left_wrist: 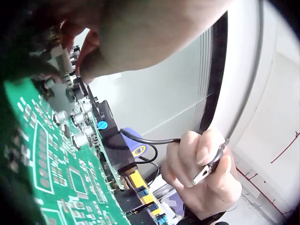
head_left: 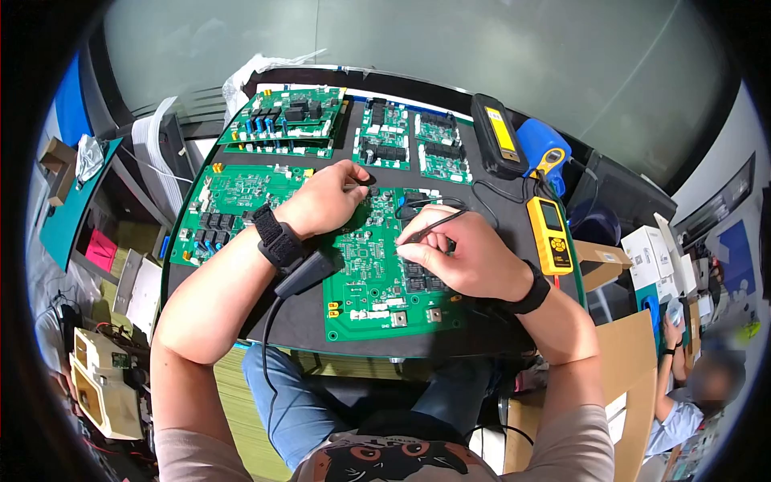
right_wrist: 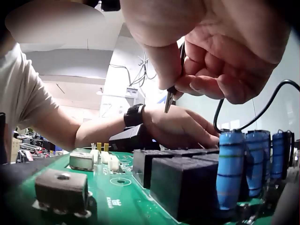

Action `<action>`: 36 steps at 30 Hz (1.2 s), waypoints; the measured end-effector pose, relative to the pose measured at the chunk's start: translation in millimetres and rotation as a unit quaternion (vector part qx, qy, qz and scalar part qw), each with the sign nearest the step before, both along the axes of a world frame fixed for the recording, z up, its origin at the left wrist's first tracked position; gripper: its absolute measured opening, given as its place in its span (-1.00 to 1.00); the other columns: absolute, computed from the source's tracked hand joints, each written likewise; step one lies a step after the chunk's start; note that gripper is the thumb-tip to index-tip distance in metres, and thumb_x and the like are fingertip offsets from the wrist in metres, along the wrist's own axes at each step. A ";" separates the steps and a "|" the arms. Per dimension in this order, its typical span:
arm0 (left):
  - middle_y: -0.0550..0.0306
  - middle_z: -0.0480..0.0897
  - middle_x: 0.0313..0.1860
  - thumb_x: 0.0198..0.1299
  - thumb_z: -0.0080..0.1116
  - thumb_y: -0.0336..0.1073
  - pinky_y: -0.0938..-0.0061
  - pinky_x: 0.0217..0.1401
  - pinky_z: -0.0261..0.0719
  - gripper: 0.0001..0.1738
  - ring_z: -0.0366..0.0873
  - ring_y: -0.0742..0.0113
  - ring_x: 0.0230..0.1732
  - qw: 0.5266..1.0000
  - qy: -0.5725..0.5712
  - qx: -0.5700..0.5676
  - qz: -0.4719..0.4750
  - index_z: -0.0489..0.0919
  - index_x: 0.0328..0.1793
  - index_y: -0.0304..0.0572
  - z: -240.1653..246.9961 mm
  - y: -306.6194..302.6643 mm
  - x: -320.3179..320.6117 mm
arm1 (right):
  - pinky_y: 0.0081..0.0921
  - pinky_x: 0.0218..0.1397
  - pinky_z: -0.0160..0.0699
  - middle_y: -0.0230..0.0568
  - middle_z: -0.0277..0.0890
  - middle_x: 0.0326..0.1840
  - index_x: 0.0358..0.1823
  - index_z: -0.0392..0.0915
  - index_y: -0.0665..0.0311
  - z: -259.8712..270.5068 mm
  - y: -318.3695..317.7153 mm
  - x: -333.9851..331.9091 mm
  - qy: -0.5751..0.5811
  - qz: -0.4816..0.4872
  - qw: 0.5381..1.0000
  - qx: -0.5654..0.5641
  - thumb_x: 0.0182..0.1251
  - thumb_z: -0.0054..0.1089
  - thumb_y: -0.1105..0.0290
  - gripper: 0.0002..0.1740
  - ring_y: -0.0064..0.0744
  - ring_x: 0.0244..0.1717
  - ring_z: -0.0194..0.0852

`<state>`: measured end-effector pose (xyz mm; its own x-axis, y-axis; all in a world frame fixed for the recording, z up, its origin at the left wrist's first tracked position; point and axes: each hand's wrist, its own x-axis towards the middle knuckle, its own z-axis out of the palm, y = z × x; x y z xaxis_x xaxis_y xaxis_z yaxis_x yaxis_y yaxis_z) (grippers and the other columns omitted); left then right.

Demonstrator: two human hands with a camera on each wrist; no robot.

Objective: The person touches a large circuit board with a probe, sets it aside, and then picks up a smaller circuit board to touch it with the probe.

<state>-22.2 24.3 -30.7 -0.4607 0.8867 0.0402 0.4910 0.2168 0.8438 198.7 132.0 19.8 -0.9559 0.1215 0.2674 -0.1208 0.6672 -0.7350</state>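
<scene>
Right now, a green circuit board lies flat on the dark mat before the seated person, its face crowded with parts. White printed outlines and tiny chips cover its middle; black rectangular blocks stand in rows, with blue cylinders ringed in dark bands rising beside them. Silver round cans show shiny tops, and squat metal terminals sit along the edge closest to the person, near white connectors and yellow tabs. Above the board, the right hand pinches a slim metal clip between thumb and fingers, its pointed tip bare and apart from the parts below; a black lead loops away from it. At the board's far left corner, the left hand reaches down with bent fingers, though shadow and its own bulk hide the fingertips, so I cannot tell whether it pinches a component or only touches there. Left of the board lies a second green board, and to its right a yellow meter.
</scene>
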 end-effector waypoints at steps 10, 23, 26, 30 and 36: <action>0.16 0.67 -0.08 0.48 0.19 -0.32 0.49 0.05 0.53 -0.69 0.53 0.47 -0.07 0.998 0.050 -0.035 -0.015 0.56 0.26 -0.25 2.2 -3.6 3.5 | -0.54 -0.29 0.50 -0.30 0.55 -0.27 -0.16 0.68 0.29 -1.0 21.6 28.6 -0.018 0.000 0.998 0.067 0.34 0.40 0.49 -0.89 -0.52 -0.34 0.54; 0.16 0.68 -0.07 0.46 0.22 -0.34 0.50 0.06 0.53 -0.70 0.54 0.48 -0.06 0.994 0.099 -0.006 -0.040 0.57 0.23 -0.28 -3.7 -3.9 0.4 | -0.52 -0.24 0.58 -0.30 0.61 -0.24 -0.21 0.71 0.27 -14.9 15.4 34.2 -0.020 0.036 0.999 0.029 0.30 0.43 0.47 -0.91 -0.44 -0.29 0.60; 0.14 0.68 -0.08 0.46 0.23 -0.32 0.48 0.06 0.53 -0.70 0.54 0.47 -0.07 0.993 0.114 -0.035 -0.027 0.57 0.24 -0.27 -0.5 -4.0 2.5 | -0.49 -0.20 0.60 -0.28 0.62 -0.23 -0.22 0.71 0.28 -18.8 9.2 32.5 0.001 0.037 0.999 0.024 0.29 0.44 0.46 -0.90 -0.38 -0.25 0.62; 0.11 0.70 -0.08 0.46 0.23 -0.31 0.44 0.06 0.54 -0.69 0.55 0.42 -0.07 0.993 0.112 -0.026 -0.024 0.57 0.24 -0.25 -1.6 -4.4 3.2 | -0.38 -0.13 0.61 -0.27 0.62 -0.23 -0.23 0.71 0.27 -22.3 9.6 31.5 0.025 0.053 0.997 0.056 0.26 0.44 0.46 -0.89 -0.28 -0.21 0.62; 0.09 0.70 -0.05 0.44 0.25 -0.27 0.42 0.08 0.53 -0.68 0.56 0.39 -0.05 0.992 0.117 -0.028 -0.032 0.58 0.23 -0.24 3.9 -4.4 4.4 | -0.34 -0.11 0.57 -0.26 0.63 -0.28 -0.24 0.70 0.25 -19.1 -2.8 31.5 0.030 0.065 0.995 0.074 0.22 0.43 0.49 -0.90 -0.22 -0.21 0.59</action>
<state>-17.8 19.9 -26.8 -0.3869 0.9177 0.0899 0.6869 0.2218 0.6921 230.2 129.2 0.7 -0.9424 -0.0470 0.3312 -0.2544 0.7435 -0.6185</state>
